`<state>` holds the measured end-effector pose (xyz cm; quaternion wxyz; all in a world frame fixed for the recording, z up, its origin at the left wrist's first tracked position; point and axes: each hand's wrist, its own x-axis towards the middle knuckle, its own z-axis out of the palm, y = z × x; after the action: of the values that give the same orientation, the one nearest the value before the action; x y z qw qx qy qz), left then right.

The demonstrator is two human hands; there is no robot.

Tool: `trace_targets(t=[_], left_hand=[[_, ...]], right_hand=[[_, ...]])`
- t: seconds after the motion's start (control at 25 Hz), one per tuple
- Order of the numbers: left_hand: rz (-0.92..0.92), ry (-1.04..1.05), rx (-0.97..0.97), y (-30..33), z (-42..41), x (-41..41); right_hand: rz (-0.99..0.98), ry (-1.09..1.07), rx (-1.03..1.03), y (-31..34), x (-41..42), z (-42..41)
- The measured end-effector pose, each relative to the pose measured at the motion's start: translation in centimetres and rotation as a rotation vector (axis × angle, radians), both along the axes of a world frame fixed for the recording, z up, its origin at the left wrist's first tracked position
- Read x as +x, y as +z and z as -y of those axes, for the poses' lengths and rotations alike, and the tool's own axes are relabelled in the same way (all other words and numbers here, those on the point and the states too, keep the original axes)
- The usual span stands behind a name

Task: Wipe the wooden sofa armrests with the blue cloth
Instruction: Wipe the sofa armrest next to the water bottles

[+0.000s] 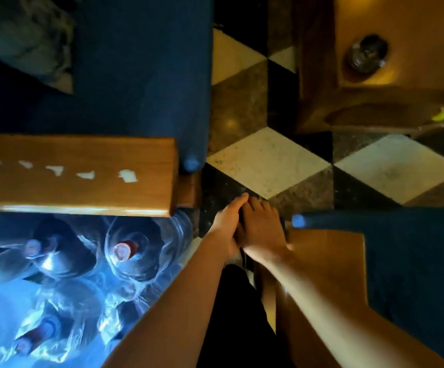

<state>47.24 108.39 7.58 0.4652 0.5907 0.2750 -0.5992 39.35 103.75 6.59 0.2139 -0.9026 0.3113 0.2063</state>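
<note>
Hands (pixel 244 224) together, cloth perhaps hidden.

Single head view, steeply downward, close above both hands (pixel 244 227), armrest (pixel 75 173), checkered floor (pixel 268 160).

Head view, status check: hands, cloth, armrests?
Left hand and right hand pressed together over the floor; cloth not visible. Left armrest spotted white, untouched. Water bottles crowd below it.

Flat wooden armrest (pixel 75 173), white patches along it
</note>
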Motion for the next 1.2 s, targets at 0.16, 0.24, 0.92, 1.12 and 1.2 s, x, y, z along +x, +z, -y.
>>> trace_targets(t=[0.16,0.24,0.92,1.12,1.2], left_hand=[[-0.038,0.184,-0.117,2.3,-4.9,5.8],[0.040,0.327,-0.153,3.1,-7.4,7.2],[0.612,0.469,0.730,1.1,-3.5,11.7],[0.320,0.793,0.799,0.0,-8.4,12.9],[0.273,0.878,0.706,-0.6,-9.9,13.4]], right_hand=[[0.421,-0.489,0.676,3.7,5.3,-2.2],[0.408,-0.618,0.788,5.1,8.1,-2.0],[0.320,0.282,0.337,-0.7,26.7,2.8],[-0.010,0.420,0.469,-4.0,31.0,2.0],[-0.043,0.409,0.559,-5.0,34.7,0.6]])
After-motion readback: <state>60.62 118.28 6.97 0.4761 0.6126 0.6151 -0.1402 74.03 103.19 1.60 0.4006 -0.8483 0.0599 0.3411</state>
